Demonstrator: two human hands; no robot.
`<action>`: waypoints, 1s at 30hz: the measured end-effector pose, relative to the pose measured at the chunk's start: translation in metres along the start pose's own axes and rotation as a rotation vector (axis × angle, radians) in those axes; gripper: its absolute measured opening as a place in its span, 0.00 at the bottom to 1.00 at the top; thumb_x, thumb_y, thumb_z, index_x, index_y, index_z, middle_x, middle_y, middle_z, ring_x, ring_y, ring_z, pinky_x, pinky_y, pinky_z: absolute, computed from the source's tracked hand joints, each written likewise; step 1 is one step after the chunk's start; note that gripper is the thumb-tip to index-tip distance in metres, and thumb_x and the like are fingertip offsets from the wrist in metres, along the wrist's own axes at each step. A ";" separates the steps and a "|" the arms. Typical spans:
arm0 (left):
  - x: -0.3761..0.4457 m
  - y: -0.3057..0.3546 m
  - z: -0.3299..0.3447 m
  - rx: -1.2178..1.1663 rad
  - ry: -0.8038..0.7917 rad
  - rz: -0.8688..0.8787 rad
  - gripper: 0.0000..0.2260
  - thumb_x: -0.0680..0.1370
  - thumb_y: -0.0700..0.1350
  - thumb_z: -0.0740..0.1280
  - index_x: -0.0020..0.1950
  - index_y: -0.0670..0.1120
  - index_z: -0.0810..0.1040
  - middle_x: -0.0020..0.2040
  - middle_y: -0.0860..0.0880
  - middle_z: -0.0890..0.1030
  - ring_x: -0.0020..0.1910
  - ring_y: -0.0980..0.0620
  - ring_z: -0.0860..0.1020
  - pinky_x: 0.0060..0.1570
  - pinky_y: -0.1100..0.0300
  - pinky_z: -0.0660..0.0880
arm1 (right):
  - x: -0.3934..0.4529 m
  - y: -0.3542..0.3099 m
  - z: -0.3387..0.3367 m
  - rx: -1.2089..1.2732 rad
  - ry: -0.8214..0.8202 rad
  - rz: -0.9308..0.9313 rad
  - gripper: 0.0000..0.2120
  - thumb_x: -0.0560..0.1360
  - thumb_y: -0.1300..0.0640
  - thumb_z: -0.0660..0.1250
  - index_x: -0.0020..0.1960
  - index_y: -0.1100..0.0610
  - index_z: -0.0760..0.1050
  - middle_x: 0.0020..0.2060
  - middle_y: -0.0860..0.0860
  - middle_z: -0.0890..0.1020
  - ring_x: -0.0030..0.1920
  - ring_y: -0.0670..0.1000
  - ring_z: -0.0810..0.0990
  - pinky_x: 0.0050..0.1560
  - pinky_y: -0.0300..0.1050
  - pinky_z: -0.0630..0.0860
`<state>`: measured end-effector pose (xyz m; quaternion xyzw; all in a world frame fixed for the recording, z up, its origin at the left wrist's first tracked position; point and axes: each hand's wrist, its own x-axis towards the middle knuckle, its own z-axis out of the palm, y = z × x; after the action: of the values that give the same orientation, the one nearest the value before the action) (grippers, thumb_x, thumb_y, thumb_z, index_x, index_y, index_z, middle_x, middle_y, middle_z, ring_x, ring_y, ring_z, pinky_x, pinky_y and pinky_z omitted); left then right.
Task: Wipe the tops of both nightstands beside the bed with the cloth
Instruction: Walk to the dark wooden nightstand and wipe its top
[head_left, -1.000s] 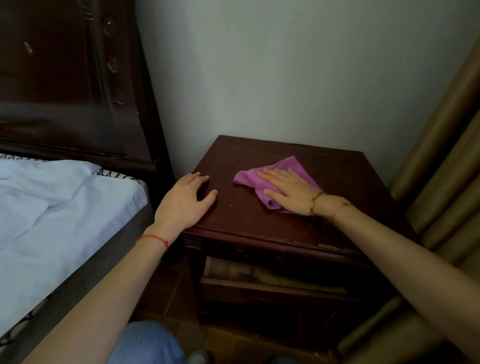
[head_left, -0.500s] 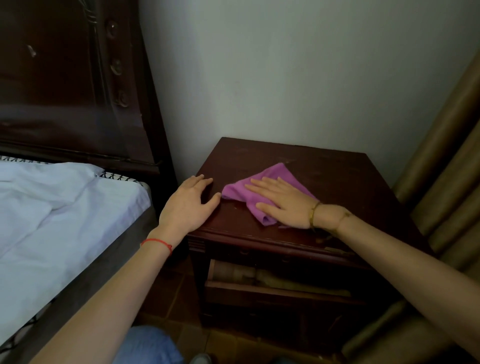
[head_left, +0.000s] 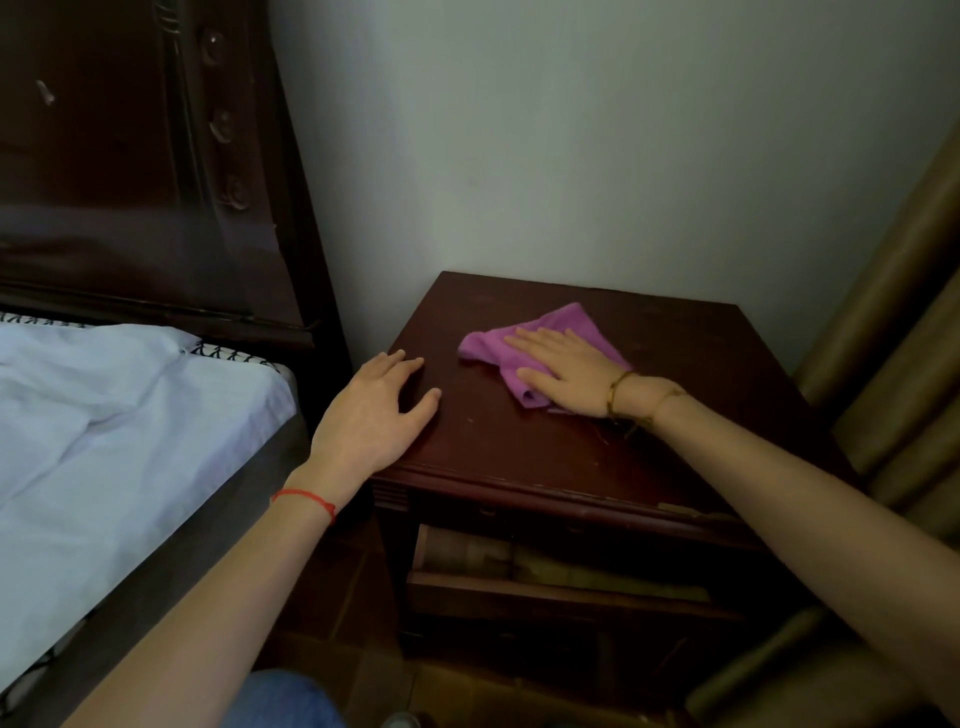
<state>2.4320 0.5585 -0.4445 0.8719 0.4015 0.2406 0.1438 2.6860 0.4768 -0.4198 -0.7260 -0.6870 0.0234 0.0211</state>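
your right hand (head_left: 563, 371) presses flat on the soft, light purple cloth (head_left: 540, 338) mid-top of the dark wooden nightstand (head_left: 649, 457), your left hand (head_left: 371, 410) resting relaxed on its near-left corner; it likely bunches, so keep your palm spread.

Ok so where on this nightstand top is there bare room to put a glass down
Bare wood runs along the back of the nightstand by the wall, down its right side toward the curtain, and across the front edge. It is crowded at the left edge under the left hand and mid-top, where the right hand presses the cloth.
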 end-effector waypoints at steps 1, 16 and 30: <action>0.000 0.000 0.000 -0.001 0.001 0.002 0.25 0.79 0.59 0.61 0.74 0.52 0.68 0.76 0.51 0.65 0.76 0.54 0.58 0.73 0.57 0.55 | -0.006 -0.009 0.003 0.013 0.007 -0.067 0.27 0.80 0.39 0.46 0.77 0.46 0.48 0.77 0.45 0.52 0.76 0.46 0.50 0.74 0.47 0.42; 0.001 -0.002 0.002 -0.032 0.020 0.009 0.26 0.77 0.61 0.61 0.74 0.54 0.67 0.76 0.54 0.64 0.76 0.57 0.56 0.73 0.59 0.54 | 0.130 0.044 -0.005 -0.032 0.006 0.222 0.28 0.81 0.42 0.48 0.77 0.51 0.50 0.77 0.50 0.53 0.76 0.52 0.52 0.74 0.51 0.45; 0.001 -0.003 0.001 -0.029 0.052 0.015 0.26 0.77 0.62 0.60 0.74 0.56 0.68 0.76 0.56 0.64 0.76 0.59 0.56 0.72 0.61 0.53 | 0.146 0.054 -0.003 -0.058 -0.001 0.170 0.28 0.81 0.41 0.47 0.77 0.51 0.49 0.77 0.51 0.53 0.76 0.52 0.53 0.75 0.52 0.48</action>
<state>2.4315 0.5608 -0.4466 0.8662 0.3951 0.2700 0.1442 2.7482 0.6195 -0.4209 -0.7818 -0.6234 0.0055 -0.0022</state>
